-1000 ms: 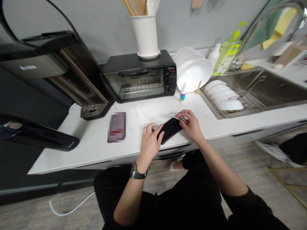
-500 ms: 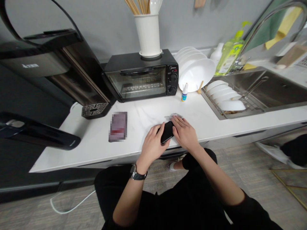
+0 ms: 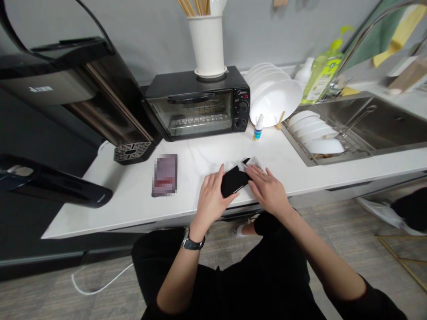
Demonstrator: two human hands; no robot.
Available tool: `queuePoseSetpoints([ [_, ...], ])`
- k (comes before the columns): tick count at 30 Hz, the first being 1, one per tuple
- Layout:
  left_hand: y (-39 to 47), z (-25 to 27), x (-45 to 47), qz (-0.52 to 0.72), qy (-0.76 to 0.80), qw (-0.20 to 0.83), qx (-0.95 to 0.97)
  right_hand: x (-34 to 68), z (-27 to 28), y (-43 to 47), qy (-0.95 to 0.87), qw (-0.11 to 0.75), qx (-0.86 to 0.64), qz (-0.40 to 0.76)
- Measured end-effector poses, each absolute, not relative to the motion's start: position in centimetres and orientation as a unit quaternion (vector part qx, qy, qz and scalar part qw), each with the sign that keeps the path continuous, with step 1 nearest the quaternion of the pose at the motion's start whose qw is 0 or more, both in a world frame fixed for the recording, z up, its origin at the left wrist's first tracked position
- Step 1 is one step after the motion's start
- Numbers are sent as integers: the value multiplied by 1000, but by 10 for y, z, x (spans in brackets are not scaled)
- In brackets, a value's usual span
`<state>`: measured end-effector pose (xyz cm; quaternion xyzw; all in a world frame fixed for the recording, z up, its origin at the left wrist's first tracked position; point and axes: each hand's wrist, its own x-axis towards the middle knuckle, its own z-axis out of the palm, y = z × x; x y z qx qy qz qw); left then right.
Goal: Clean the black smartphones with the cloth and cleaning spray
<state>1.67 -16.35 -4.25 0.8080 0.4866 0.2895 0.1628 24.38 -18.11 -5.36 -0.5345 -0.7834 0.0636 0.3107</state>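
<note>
A black smartphone [image 3: 232, 181] lies face up on the white counter, near its front edge. My left hand [image 3: 212, 195] grips its left end, with the thumb along the near edge and the fingers at the far side. Over the right end, my right hand [image 3: 268, 189] presses a crumpled whitish wipe [image 3: 255, 163] with its fingers stretched and together. Those fingers hide part of the wipe and the phone's right end. Behind the hands stands a small white spray bottle [image 3: 258, 127] with a blue and yellow label. A pixelated purple flat object [image 3: 166, 175] lies to the left.
A black toaster oven [image 3: 196, 106] carries a white utensil pot [image 3: 208, 46]. White plates [image 3: 275, 102] stand in a rack beside it. At the right is a steel sink [image 3: 383, 122] with bowls [image 3: 320, 133]. A drinks machine [image 3: 110, 98] and a dark cylindrical appliance [image 3: 56, 184] flank the left.
My right hand has slid right across the phone with the wipe, so more of the black surface shows. My left hand keeps its grip with little movement.
</note>
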Motion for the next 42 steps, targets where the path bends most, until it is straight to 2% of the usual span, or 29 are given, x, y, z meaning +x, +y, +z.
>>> queuePoseSetpoints([
  [4,-163,-42,18,293,481,167,810,236,-51,-164,-766,305,-565,31],
  [10,-166,-45,13,294,467,166,817,168,-40,-196,-844,283,-440,114],
  [14,-167,-43,14,284,481,173,811,185,-40,-208,-838,291,-438,145],
  [19,-166,-39,20,279,504,172,799,247,-48,-177,-773,289,-561,66],
  [23,-165,-40,22,283,504,171,798,237,-49,-162,-761,282,-583,23],
  [28,-168,-42,18,299,477,171,809,176,-42,-190,-851,277,-429,123],
  [33,-168,-42,18,292,493,171,802,201,-43,-200,-828,308,-432,181],
  [39,-166,-42,24,284,513,154,795,250,-49,-166,-756,308,-575,56],
  [42,-166,-42,25,285,506,149,800,225,-49,-160,-773,297,-559,40],
])
